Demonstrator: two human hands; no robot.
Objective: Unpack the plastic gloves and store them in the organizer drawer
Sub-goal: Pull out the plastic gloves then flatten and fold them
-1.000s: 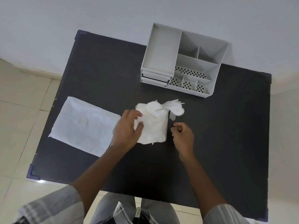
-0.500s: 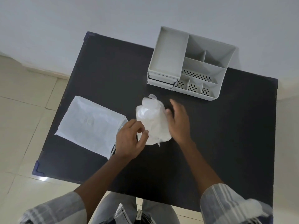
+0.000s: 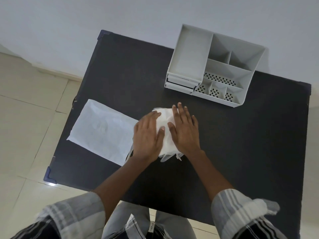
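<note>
A folded stack of white, translucent plastic gloves lies on the black table, near its middle. My left hand rests flat on the stack's left half, fingers spread. My right hand lies flat on the right half, fingers pointing away from me. Both palms press down on the stack without gripping it. Loose glove edges stick out below my wrists. The grey organizer stands at the table's far edge, and its two small drawers at the front left look closed.
A flat, empty white packaging bag lies left of the gloves, touching my left hand's side. The organizer has several open compartments, some with perforated floors. The wall is just behind it. Tiled floor lies to the left of the table.
Both hands went from pinching and folding the gloves to lying flat on top. The puffed-up bundle is now pressed flat. The camera has shifted, so the table sits further right in view.
</note>
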